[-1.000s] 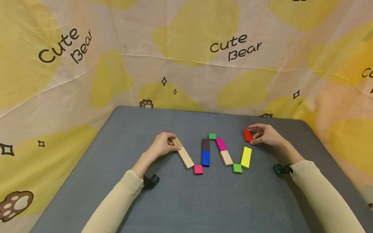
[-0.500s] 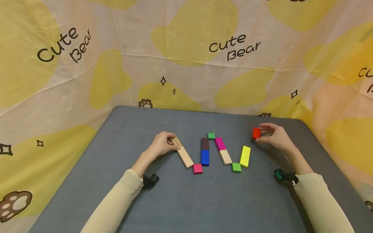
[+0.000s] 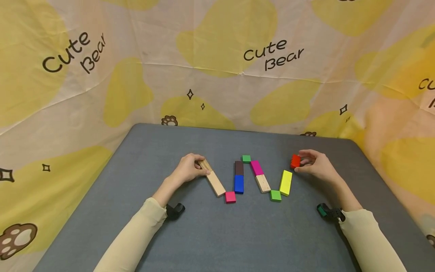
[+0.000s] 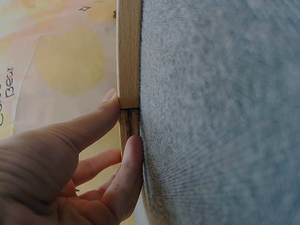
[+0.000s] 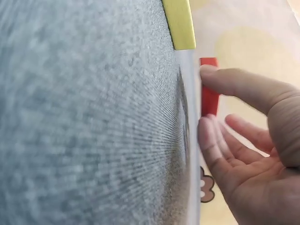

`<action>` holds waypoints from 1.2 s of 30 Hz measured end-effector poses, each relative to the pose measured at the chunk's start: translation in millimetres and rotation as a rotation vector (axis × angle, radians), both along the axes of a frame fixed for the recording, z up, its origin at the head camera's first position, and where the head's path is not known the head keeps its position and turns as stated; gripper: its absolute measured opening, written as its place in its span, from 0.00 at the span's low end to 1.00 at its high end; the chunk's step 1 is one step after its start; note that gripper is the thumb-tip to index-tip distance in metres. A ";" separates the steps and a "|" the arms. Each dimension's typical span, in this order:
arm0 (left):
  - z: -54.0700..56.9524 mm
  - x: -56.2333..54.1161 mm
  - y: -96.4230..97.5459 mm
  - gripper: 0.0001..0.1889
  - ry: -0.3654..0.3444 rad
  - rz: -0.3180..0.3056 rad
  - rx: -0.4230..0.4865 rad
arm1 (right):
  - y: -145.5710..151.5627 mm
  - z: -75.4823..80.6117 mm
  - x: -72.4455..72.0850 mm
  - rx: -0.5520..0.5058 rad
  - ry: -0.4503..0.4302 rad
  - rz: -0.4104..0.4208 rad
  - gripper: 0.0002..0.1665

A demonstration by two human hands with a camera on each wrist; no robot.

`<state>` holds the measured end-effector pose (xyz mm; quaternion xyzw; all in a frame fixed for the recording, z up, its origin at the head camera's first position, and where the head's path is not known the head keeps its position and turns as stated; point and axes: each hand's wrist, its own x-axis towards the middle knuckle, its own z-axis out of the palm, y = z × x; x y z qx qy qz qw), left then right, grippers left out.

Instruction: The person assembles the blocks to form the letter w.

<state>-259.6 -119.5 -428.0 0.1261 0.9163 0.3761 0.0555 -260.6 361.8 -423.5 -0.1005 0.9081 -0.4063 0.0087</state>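
My left hand [image 3: 187,168] pinches a plain wooden block [image 4: 125,126] lying on the table. Its thumb reaches the seam where a second wooden block [image 3: 216,184] meets it end to end. My right hand [image 3: 317,164] holds a red block [image 3: 295,161] between thumb and fingertips, tilted. The right wrist view shows that red block [image 5: 210,93] raised off the tabletop, apart from the yellow block [image 3: 286,183]. From left to right between the hands lie a pink-red block [image 3: 230,197], dark brown [image 3: 239,167] and blue [image 3: 239,184] blocks, and a green block [image 3: 246,159].
Further along the zigzag come a magenta block [image 3: 257,167], a speckled wooden block [image 3: 263,183] and a bright green block [image 3: 275,195]. A grey cloth covers the table [image 3: 217,234]. Behind it hangs a patterned curtain [image 3: 217,75]. Both wrists wear black bands.
The right hand carried the red block to the right, then a little back to the left and nearer the yellow block. The left hand stays at the wooden block.
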 end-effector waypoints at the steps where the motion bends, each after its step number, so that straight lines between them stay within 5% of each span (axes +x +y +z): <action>1: 0.1 0.2 0.0 0.32 -0.001 0.000 0.000 | 0.0 -1.2 -1.3 0.008 -0.007 0.001 0.43; 15: -0.1 0.5 0.5 0.32 -0.003 -0.002 0.000 | -1.1 1.3 -7.6 0.009 -0.142 0.035 0.38; 36: 0.3 0.3 0.1 0.32 0.001 0.004 -0.001 | -9.6 0.3 -10.0 -0.022 -0.140 0.052 0.36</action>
